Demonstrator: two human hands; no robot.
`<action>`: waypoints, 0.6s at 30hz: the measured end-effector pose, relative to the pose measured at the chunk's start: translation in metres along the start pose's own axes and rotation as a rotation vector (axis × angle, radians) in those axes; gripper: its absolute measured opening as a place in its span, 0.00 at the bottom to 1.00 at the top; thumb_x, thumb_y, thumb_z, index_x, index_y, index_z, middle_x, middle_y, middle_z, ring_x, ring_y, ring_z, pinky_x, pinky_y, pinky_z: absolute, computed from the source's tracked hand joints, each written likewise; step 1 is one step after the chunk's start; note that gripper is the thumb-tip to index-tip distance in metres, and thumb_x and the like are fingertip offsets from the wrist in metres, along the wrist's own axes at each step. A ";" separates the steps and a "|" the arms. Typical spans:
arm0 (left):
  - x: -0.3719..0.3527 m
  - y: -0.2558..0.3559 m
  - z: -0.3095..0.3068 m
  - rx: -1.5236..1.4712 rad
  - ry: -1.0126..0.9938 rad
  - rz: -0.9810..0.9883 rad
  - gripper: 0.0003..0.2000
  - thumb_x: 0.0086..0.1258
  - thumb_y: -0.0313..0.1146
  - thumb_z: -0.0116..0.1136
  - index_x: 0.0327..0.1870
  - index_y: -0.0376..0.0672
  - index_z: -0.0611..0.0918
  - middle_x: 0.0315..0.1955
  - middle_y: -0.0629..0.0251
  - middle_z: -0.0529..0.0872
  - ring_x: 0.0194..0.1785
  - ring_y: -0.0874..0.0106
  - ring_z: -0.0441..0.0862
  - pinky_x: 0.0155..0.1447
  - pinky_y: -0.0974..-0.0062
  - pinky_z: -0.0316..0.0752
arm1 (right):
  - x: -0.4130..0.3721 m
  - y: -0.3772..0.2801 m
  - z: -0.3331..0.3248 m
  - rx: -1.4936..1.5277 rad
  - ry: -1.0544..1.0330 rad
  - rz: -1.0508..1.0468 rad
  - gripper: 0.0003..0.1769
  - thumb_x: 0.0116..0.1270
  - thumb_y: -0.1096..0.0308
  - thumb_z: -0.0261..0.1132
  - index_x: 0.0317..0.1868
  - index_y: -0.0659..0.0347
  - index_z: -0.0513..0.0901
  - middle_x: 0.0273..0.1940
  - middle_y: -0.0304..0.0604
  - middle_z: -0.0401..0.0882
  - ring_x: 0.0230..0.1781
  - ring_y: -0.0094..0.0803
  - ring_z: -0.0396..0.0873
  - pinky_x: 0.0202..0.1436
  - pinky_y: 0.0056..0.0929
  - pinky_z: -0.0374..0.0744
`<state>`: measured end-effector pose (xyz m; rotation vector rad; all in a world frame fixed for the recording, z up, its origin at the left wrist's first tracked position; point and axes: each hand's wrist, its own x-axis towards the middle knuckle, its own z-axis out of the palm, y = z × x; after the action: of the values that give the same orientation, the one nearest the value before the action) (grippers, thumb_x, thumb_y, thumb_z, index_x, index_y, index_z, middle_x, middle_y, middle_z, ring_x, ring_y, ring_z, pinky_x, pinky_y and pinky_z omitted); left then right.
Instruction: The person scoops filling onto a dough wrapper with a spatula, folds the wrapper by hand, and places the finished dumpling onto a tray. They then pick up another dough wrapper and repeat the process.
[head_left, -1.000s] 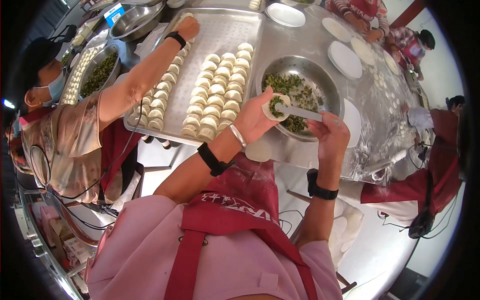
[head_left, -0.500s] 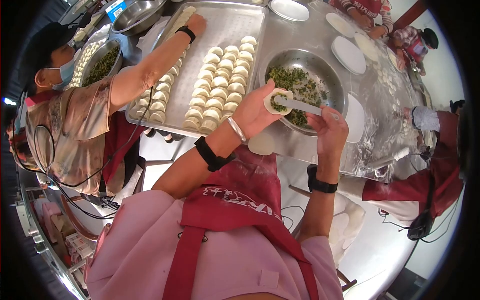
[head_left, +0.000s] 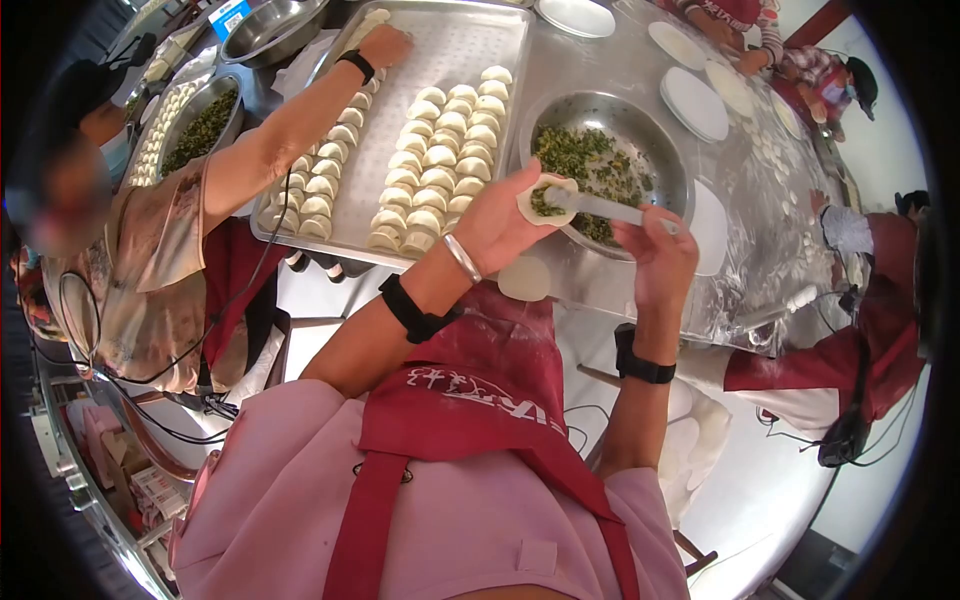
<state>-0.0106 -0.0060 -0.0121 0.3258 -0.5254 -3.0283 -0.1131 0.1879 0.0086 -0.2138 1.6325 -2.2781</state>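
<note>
Since the earlier frame: wrapper [head_left: 560, 217] has shifted slightly leftward from the bowl [head_left: 660, 145] and looks more cupped; spatula [head_left: 618, 210] tip remains in it.

Nearest, red apron [head_left: 470, 400], white lettering, pale dusting on the lower part. Loose disc [head_left: 524, 280] at the table's near edge, just below the left wrist.

Left hand [head_left: 492, 228] holds the wrapper in front of the bowl's near left rim, thumb raised at its upper edge. Fingers beneath mostly hidden; cannot tell whether spread or together. Dark green filling inside the wrapper, spatula tip against it.

Right hand [head_left: 662, 262] pinches the spatula's other end between thumb and fingers, in front of the bowl's near right side.

Bowl on the metal table [head_left: 600, 288]; chopped green filling [head_left: 575, 155] mostly on its left side, steel bare at right. White sheet [head_left: 708, 235] just right of it.

Left of the bowl, tray [head_left: 430, 50]: dumplings [head_left: 438, 157] in rows, more along its left side. A co-worker's hand [head_left: 385, 46] at the tray's far left; its finger detail unclear.

Farther off, stacked white discs [head_left: 693, 105]; other people round the table's far and right sides.
</note>
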 end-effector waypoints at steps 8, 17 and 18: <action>-0.023 0.008 0.003 0.037 0.057 0.041 0.24 0.83 0.44 0.40 0.63 0.28 0.69 0.61 0.51 0.76 0.65 0.60 0.74 0.73 0.62 0.69 | -0.014 0.022 -0.003 -0.949 -0.056 -0.538 0.12 0.66 0.69 0.68 0.45 0.68 0.83 0.39 0.48 0.87 0.39 0.43 0.87 0.42 0.32 0.83; -0.056 0.017 0.021 0.073 0.021 0.045 0.24 0.83 0.44 0.41 0.64 0.29 0.69 0.60 0.49 0.76 0.64 0.59 0.75 0.72 0.62 0.70 | -0.053 0.005 0.045 -1.057 -0.272 -0.755 0.17 0.56 0.71 0.73 0.48 0.59 0.86 0.54 0.50 0.83 0.62 0.50 0.76 0.59 0.41 0.77; -0.058 0.016 0.022 0.073 0.001 0.043 0.24 0.83 0.44 0.41 0.64 0.29 0.69 0.60 0.50 0.76 0.64 0.59 0.76 0.72 0.62 0.70 | -0.059 -0.001 0.052 -0.994 -0.272 -0.806 0.18 0.55 0.72 0.74 0.48 0.59 0.86 0.54 0.49 0.83 0.64 0.49 0.75 0.61 0.41 0.76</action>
<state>0.0411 -0.0095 0.0250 0.3145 -0.6358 -2.9723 -0.0422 0.1625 0.0308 -1.5507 2.6629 -1.4489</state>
